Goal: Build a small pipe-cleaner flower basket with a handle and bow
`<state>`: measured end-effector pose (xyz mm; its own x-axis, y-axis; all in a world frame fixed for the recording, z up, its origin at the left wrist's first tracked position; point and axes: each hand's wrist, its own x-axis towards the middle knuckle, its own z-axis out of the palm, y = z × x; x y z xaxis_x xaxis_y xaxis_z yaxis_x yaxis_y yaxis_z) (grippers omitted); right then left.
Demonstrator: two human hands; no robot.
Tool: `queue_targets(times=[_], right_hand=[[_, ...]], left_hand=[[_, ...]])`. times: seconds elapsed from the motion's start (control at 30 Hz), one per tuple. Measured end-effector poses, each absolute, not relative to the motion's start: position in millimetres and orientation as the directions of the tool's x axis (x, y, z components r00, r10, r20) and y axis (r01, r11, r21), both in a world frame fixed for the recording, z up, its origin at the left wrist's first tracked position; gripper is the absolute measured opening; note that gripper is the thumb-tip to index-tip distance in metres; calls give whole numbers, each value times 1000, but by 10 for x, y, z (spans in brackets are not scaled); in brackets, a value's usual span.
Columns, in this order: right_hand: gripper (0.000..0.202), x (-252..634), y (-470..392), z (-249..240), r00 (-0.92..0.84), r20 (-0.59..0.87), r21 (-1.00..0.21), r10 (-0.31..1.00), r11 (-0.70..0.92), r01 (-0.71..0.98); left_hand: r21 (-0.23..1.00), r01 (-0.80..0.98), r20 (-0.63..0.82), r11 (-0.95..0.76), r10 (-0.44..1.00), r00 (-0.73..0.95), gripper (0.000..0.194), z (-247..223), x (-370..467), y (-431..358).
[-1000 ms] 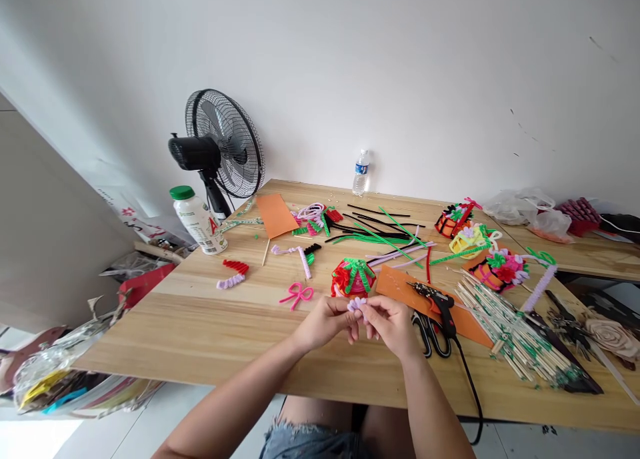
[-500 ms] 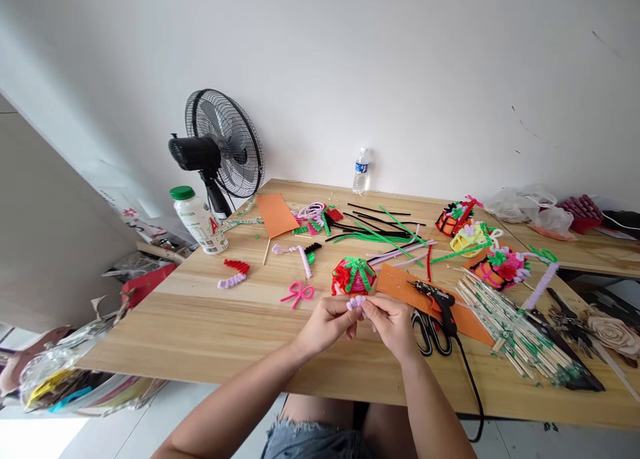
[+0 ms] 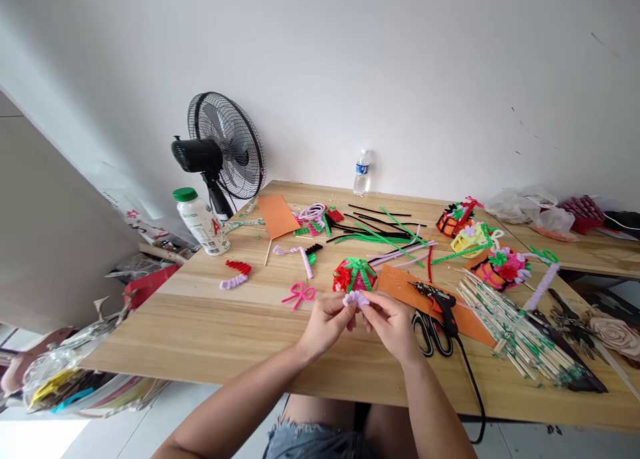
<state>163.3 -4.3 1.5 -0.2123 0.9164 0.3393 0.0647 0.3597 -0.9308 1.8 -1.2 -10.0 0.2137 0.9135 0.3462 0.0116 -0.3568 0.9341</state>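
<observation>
A crimped lilac pipe cleaner [image 3: 356, 298] is pinched between both hands above the table's front part. My left hand [image 3: 327, 320] is closed on its left end, and my right hand [image 3: 389, 318] is closed on its right end. Just behind the fingers sits a small red and green pipe-cleaner basket [image 3: 355, 274]. A pink pipe-cleaner bow [image 3: 299, 294] lies to the left of my left hand. To the right of my right hand are black-handled scissors [image 3: 431, 332] and a black glue gun [image 3: 437, 300] on an orange sheet [image 3: 397, 281].
Loose pipe cleaners [image 3: 380, 229] lie mid-table. Bundled sticks [image 3: 520, 332] and decorated pipe-cleaner baskets [image 3: 500, 267] stand right. At left are a white bottle [image 3: 203, 226], a fan [image 3: 225, 146] and folded red and lilac pieces [image 3: 235, 274]. A water bottle [image 3: 361, 172] stands by the wall.
The lilac pipe cleaner shows more between the fingers now, as a curved, ruffled strip. Both hands have stayed in nearly the same place, with the fingers shifted slightly.
</observation>
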Motion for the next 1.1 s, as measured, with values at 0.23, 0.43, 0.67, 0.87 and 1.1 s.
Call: queue_targets(times=[0.23, 0.43, 0.67, 0.87, 1.1], right_hand=[[17, 1497, -48, -35, -23, 335, -942, 942, 336, 26], [21, 1475, -44, -76, -10, 238, -970, 971, 237, -62], [18, 1478, -62, -52, 11, 312, -944, 950, 311, -112], [20, 1370, -60, -135, 187, 361, -925, 914, 376, -50], [20, 1402, -65, -129, 120, 337, -937, 934, 345, -54]], left_hand=[[909, -14, 412, -417, 892, 186, 47, -141, 70, -5], [811, 87, 570, -579, 815, 108, 44, -160, 82, 2], [784, 90, 609, -614, 789, 79, 40, -152, 107, -46], [895, -14, 444, -446, 887, 124, 49, -152, 179, -67], [872, 40, 481, -488, 870, 107, 52, -187, 144, -40]])
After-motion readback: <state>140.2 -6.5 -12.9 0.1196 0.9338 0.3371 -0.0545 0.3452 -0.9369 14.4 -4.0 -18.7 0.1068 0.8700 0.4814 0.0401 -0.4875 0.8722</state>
